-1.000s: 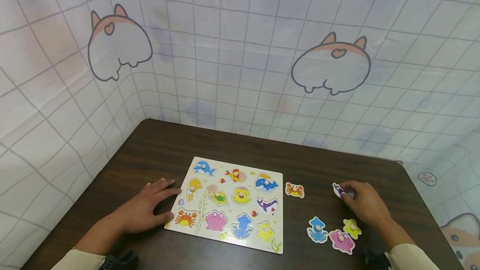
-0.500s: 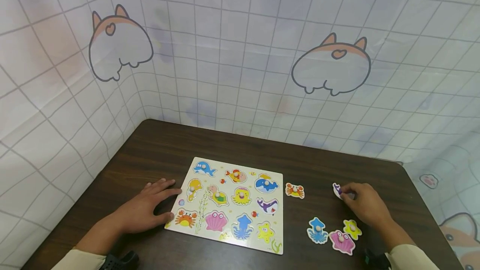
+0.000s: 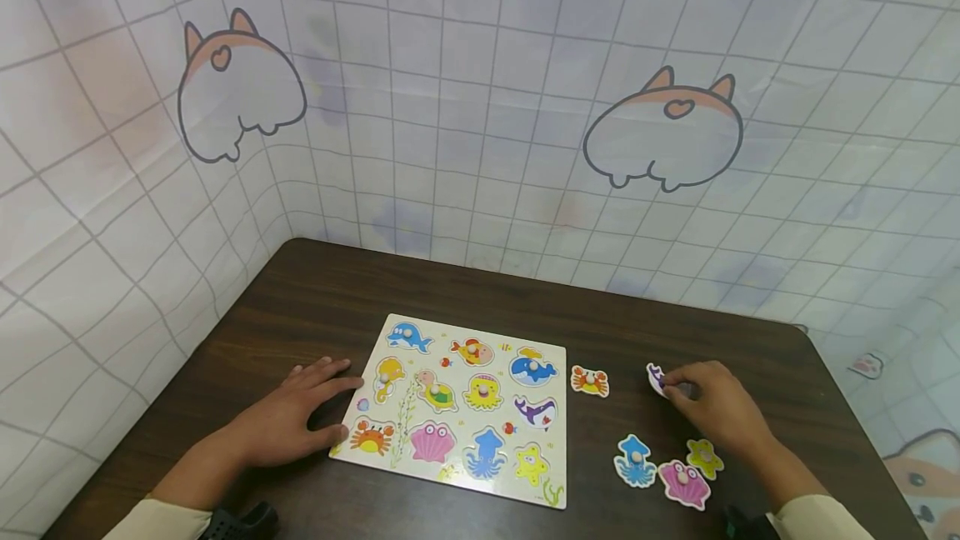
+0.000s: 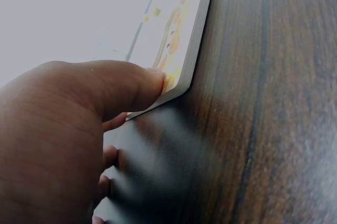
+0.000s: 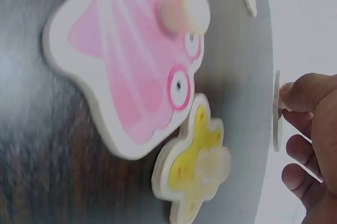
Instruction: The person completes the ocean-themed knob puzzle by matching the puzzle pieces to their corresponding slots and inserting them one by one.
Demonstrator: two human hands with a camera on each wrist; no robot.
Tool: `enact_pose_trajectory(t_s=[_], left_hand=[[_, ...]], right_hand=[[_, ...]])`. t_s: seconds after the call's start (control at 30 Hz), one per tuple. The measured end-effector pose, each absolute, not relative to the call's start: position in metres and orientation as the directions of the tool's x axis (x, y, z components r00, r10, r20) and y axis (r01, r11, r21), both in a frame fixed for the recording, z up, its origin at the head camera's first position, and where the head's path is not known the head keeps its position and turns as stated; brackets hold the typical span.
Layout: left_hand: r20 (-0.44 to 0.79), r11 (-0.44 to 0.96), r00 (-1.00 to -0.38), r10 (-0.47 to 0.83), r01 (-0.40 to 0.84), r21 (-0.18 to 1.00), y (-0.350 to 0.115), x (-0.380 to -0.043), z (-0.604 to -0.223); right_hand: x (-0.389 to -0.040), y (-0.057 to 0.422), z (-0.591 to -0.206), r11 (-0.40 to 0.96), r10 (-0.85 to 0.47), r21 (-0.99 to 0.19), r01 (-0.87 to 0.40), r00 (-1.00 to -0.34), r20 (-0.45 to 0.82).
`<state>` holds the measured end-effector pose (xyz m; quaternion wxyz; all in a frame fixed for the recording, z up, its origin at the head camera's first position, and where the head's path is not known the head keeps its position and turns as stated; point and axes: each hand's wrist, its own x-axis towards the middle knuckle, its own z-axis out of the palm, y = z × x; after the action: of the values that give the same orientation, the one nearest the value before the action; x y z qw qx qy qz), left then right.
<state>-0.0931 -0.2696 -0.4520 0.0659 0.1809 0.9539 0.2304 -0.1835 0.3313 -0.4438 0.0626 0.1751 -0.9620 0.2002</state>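
My left hand (image 3: 281, 419) lies at the left edge of a cream sea-animal puzzle board (image 3: 551, 465), its fingers spread. In the left wrist view the thumb (image 4: 131, 84) rests on the board's corner. My right hand (image 3: 723, 411) pinches a purple-and-white whale puzzle piece (image 3: 655, 375) between thumb and fingertips, right of the board. The hand covers part of that piece. In the right wrist view the whale piece (image 5: 277, 113) is seen edge-on, held off the table.
An orange crab piece (image 3: 590, 381) lies beside the board's right edge. A blue squid piece (image 3: 634, 462), a pink shell piece (image 3: 684, 483) and a yellow starfish piece (image 3: 705, 458) lie nearer the front. Several knobbed pieces sit in the board. A patterned curtain (image 3: 480, 148) hangs behind the dark table (image 3: 337, 273).
My right hand has moved a little to the left with the whale puzzle piece. The left hand and the board have stayed where they were.
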Motion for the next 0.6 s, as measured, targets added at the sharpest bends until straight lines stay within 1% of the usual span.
enact_pose_trajectory(t_s=[0.3, 0.6], left_hand=[[-0.047, 0.83, -0.927, 0.372, 0.309, 0.464, -0.27, -0.094, -0.455], [-0.043, 0.822, -0.923, 0.382, 0.319, 0.472, -0.271, -0.094, -0.453]], right_hand=[[-0.177, 0.315, -0.434, 0.847, -0.355, -0.34, -0.409, -0.911, 0.211], [-0.172, 0.301, -0.429, 0.831, -0.381, -0.346, -0.435, -0.899, 0.215]])
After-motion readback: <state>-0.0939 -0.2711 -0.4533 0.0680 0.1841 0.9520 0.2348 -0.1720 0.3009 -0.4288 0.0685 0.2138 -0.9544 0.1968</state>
